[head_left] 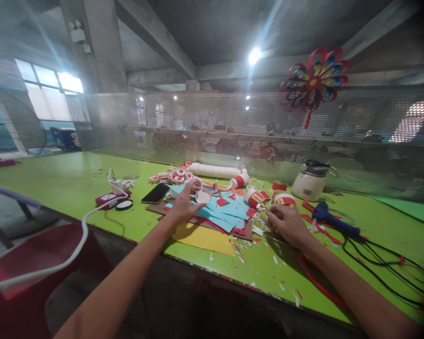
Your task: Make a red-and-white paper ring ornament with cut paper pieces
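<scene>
While spread flat, left hand [184, 203] on blue paper sheets [222, 210]; at three o'clock, right hand [285, 223] clenched, contents unclear.

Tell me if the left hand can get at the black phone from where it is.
Probably yes: the left hand rests on the blue paper, and the black phone lies flat just beside it, nothing between them.

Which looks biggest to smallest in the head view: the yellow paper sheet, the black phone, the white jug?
1. Yellow paper sheet
2. White jug
3. Black phone
The jug stands farther back, so its place is less sure.
</scene>
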Demonstrator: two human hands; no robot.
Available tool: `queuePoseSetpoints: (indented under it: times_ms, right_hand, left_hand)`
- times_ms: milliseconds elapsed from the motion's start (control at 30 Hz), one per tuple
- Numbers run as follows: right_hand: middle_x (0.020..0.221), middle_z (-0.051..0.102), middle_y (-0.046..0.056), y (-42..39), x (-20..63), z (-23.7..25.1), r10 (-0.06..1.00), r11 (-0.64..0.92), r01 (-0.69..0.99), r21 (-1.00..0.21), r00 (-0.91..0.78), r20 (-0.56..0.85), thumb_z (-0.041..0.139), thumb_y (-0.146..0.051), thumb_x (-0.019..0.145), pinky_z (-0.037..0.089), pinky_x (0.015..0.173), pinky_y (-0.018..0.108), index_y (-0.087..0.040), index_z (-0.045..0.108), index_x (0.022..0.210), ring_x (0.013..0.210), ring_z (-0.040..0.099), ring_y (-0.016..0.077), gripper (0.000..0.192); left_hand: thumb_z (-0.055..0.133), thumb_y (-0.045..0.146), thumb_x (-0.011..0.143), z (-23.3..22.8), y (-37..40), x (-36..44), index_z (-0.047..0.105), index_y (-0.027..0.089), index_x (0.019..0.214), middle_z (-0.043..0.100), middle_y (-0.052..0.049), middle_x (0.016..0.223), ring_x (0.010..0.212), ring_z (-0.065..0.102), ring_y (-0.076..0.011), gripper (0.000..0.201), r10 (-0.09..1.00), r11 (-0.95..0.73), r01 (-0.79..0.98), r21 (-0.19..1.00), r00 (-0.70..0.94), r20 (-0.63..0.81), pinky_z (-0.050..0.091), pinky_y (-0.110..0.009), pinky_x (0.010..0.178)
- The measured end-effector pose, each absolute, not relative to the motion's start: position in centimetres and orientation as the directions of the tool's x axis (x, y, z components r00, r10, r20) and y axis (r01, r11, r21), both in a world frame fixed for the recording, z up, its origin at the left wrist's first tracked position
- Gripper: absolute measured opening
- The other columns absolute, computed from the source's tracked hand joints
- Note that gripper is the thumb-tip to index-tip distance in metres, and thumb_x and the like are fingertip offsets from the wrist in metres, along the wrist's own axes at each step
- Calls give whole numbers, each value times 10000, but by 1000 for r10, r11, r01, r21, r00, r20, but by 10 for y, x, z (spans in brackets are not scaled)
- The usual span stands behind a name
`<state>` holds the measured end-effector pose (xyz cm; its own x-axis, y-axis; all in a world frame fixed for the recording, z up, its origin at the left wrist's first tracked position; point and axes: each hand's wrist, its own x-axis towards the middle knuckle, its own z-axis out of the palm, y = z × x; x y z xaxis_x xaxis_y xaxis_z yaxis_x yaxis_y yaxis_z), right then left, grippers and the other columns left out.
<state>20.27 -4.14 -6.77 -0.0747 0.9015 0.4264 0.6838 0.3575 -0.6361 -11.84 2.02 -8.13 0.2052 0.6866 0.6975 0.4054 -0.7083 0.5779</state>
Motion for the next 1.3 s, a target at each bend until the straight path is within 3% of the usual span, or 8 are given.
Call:
queuePoseSetpoints:
  times_ms: [333, 567, 700, 833, 1033, 1300]
  right_hand:
    - [540, 629, 11, -41, 204, -69, 899, 346, 737, -580, -85, 429, 476, -372, 811, 446, 503, 298, -216, 509, 673, 456, 569, 167, 211]
    - [521, 608, 1, -43, 200, -67, 898, 347, 738, -578, -84, 432, 472, -377, 796, 427, 481, 287, -222, 500, 654, 443, 551, 159, 213]
    - [519, 602, 5, -43, 200, -66, 901, 350, 739, -576, -98, 422, 467, -377, 792, 423, 493, 289, -218, 501, 667, 449, 550, 161, 205]
    - [515, 604, 7, -45, 199, -64, 904, 349, 762, -546, -119, 411, 455, -366, 793, 420, 502, 287, -214, 508, 649, 455, 556, 162, 216]
    - [508, 614, 10, -48, 196, -61, 906, 339, 785, -519, -123, 405, 461, -346, 786, 423, 517, 281, -202, 541, 666, 468, 575, 164, 203]
    - [527, 604, 9, -49, 195, -60, 903, 336, 808, -485, -128, 411, 461, -351, 797, 410, 513, 270, -192, 548, 672, 469, 565, 153, 220]
  left_hand:
    - [657, 215, 705, -77, 12, -115, 322, 228, 1289, 576, -104, 1145, 1020, 570, -204, 674, 624, -768, 393, 506, 283, 728, 509, -307, 741]
    - [663, 292, 723, -76, 5, -109, 340, 216, 1285, 617, -103, 1102, 888, 624, -189, 653, 647, -757, 374, 536, 315, 694, 519, -302, 711]
    - [665, 325, 733, -74, 1, -107, 340, 199, 1297, 638, -100, 1070, 939, 615, -188, 664, 648, -760, 346, 549, 358, 672, 508, -296, 773]
    - [678, 334, 719, -74, 1, -107, 340, 200, 1298, 650, -95, 1047, 957, 614, -186, 684, 669, -743, 323, 586, 379, 640, 488, -310, 835]
    - [697, 306, 693, -77, 3, -107, 379, 208, 1278, 673, -59, 926, 864, 633, -172, 673, 702, -707, 255, 660, 374, 607, 501, -291, 795]
    - [709, 305, 690, -72, -2, -104, 503, 151, 1095, 682, -66, 852, 762, 640, -151, 481, 769, -562, 47, 826, 397, 501, 504, -271, 669]
